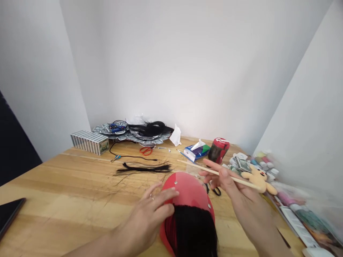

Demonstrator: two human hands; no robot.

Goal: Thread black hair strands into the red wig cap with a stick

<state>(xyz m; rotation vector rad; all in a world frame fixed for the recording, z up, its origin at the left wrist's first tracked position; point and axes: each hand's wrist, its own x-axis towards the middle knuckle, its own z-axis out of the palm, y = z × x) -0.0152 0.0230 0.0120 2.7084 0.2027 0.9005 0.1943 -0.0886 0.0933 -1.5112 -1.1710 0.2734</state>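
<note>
In the lower middle stands a red dome-shaped form (187, 189) with pale metal studs. A sheet of long black hair (197, 230) covers its near side. My left hand (150, 212), a ring on one finger, rests on the form's left side, its fingers apart and fingertips near the hair's upper edge. Above the form's right side, my right hand (227, 185) grips a thin wooden stick (241, 181), which looks like a chopstick. The stick's tip points left, in the air beyond the form. Black scissor-like handles (216, 191) show partly behind the form.
A loose black hair bundle (144, 167) lies beyond the form. Farther back are red-handled scissors (146, 151), a tissue pack (197, 151), a red-and-black container (219, 150) and stacked boxes (91, 142). A plush toy (258, 176) and clutter line the right; a dark device (10, 214) is left.
</note>
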